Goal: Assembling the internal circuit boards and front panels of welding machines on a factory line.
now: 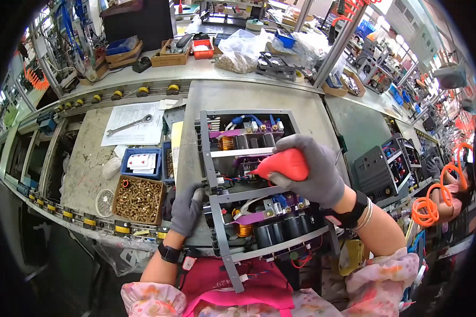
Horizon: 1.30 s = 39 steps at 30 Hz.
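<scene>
Floral sleeves and pink apron at lower edge; left hand [188,208], grey-gloved, fingers closed on the left frame rail of an open electronics chassis [248,179] on the grey bench; right hand [314,171], gloved, clamped around a red squeeze bulb [281,165], nozzle pointing into the chassis middle; box of brass screws [138,199] just left

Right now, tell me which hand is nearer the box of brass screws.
Left. The left hand grips the chassis edge right beside the box of brass screws; the right hand holds a red bottle farther away.
</scene>
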Tool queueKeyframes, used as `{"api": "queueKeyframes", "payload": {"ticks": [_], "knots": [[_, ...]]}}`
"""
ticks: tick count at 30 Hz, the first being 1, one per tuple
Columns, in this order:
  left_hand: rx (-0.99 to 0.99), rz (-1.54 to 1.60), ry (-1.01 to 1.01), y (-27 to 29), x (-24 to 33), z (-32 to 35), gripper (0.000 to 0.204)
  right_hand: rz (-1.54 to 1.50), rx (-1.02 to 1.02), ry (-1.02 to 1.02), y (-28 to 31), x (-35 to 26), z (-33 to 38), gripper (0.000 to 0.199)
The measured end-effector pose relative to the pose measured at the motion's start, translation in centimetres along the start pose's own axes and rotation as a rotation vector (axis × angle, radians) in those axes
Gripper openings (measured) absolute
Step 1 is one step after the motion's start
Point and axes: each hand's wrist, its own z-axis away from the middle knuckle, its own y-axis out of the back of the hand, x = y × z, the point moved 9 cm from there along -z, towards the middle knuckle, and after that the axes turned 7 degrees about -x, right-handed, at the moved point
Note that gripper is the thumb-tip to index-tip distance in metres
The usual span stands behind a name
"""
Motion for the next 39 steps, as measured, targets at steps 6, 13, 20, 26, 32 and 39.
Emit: {"api": "queueKeyframes", "payload": {"ticks": [6, 13, 20, 26, 32, 39], "knots": [[0.005, 0.051, 0.011, -0.1, -0.5, 0.0, 0.021, 0.042, -0.059, 0.072, -0.9, -1.4, -0.5, 0.044], [0.028, 0.014, -0.059, 0.1, 0.0, 0.2, 0.019, 0.094, -0.053, 0.118, -0.7, -1.9, 0.2, 0.045], [-0.019, 0.087, 0.010, -0.1, -0.2, 0.1, 0.022, 0.158, -0.099, 0.158, -1.5, -2.3, 0.4, 0.047], [-0.031, 0.079, 0.025, -0.2, -0.2, 0.0, 0.024, 0.185, -0.084, 0.178, -1.5, -2.7, 0.1, 0.046], [-0.026, 0.119, 0.017, -0.5, -0.9, 0.1, 0.025, 0.119, -0.069, 0.126, -1.4, -2.5, -0.9, 0.045], [-0.043, 0.099, 0.038, -0.7, -1.0, 0.1, 0.026, 0.080, -0.064, 0.121, -1.4, -2.2, -0.8, 0.045]]}}
